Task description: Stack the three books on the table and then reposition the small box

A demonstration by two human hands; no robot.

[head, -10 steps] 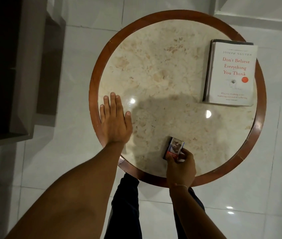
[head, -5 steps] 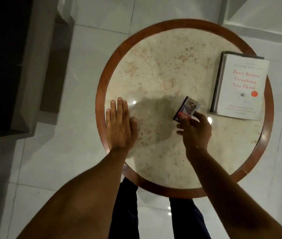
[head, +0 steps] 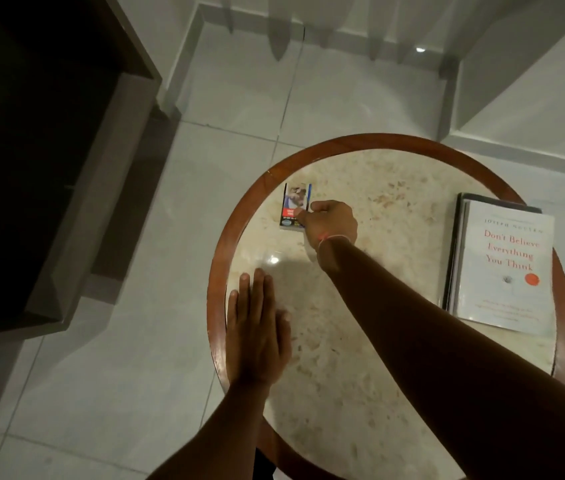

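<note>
A stack of books [head: 502,265] lies at the right side of the round table [head: 395,188]; the top one is white with red title lettering, and darker books show beneath its left edge. The small box [head: 294,206], blue and red with a picture on its face, lies flat at the table's far left. My right hand [head: 331,221] reaches across and grips the box's right edge with its fingertips. My left hand [head: 257,332] rests flat, palm down, on the table's near left edge and holds nothing.
The table has a marble top inside a brown wooden rim. A dark cabinet [head: 42,150] stands to the left on the white tiled floor. White curtain hems [head: 308,26] and a white ledge [head: 533,98] lie beyond the table.
My right hand has carried the small box from the table's near edge, over the middle, to the far left. My left hand has stayed flat. The view has shifted.
</note>
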